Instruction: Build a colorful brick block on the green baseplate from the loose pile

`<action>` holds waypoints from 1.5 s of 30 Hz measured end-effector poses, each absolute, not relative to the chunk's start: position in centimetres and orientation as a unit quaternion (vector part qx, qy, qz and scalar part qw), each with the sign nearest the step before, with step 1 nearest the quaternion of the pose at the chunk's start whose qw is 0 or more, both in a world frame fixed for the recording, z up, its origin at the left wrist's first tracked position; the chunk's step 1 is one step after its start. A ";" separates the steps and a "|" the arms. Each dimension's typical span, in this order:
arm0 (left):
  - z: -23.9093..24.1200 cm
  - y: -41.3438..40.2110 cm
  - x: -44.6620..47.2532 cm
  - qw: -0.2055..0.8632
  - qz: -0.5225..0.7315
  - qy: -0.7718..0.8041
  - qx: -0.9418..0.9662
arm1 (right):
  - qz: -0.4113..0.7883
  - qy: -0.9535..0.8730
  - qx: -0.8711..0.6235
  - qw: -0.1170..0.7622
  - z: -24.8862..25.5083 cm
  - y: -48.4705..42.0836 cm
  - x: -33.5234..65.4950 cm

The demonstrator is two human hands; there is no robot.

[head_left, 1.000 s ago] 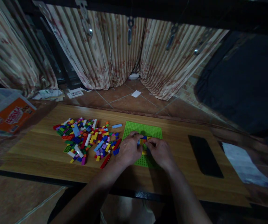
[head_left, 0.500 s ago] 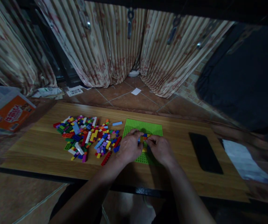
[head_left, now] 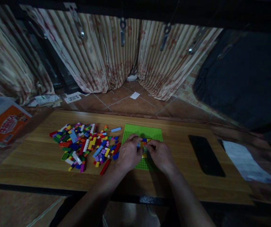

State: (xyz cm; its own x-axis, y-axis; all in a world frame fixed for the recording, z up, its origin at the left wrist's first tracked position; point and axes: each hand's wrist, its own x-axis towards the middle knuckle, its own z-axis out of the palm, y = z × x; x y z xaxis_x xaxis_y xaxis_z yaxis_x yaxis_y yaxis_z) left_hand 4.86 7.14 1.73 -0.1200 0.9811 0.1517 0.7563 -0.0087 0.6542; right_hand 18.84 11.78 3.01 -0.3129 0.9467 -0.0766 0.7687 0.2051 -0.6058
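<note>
A green studded baseplate (head_left: 141, 129) lies on the wooden table in front of me. On it sits a small cluster of joined toy bricks (head_left: 144, 140), in blue, yellow and orange, partly covered by my fingers. My left hand (head_left: 130, 154) curls around the cluster's left side, thumb and fingertips against it. From the right, my right hand (head_left: 161, 155) pinches at the cluster with thumb and forefinger. Any single brick between those fingertips is too small to make out. A big pile of loose toy bricks (head_left: 78, 142) in many colours spreads left of the baseplate.
A black phone-like slab (head_left: 206, 155) and a white sheet (head_left: 246, 162) lie to the right on the wooden table (head_left: 178, 183). At far left stands a clear plastic box (head_left: 5, 124) with an orange label. Striped curtains (head_left: 102, 53) hang behind.
My view has shifted slightly, so the table sits lower and a little further left. Both hands stay at the brick cluster, with only small finger movements.
</note>
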 end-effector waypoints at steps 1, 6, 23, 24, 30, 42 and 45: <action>1.7 7.1 4.9 0.181 0.317 0.683 0.633 | 0.286 -0.757 -0.565 0.162 3.0 11.8 18.9; 2.1 7.0 4.8 0.180 0.329 0.690 0.619 | 0.302 -0.749 -0.563 0.176 2.8 11.8 18.9; 2.3 5.2 8.0 0.043 0.224 0.747 0.624 | 0.308 -0.748 -0.561 0.174 3.3 12.1 18.7; 2.2 5.2 8.1 0.044 0.222 0.750 0.622 | 0.309 -0.748 -0.561 0.173 3.2 12.1 18.8; 2.0 5.3 8.3 0.041 0.223 0.747 0.625 | 0.309 -0.747 -0.563 0.170 3.0 12.1 18.8; 2.1 5.3 8.3 0.047 0.242 0.736 0.631 | 0.309 -0.758 -0.550 0.164 3.1 12.0 18.9; 1.8 5.4 8.3 0.052 0.262 0.727 0.633 | 0.313 -0.761 -0.544 0.165 3.2 12.0 19.0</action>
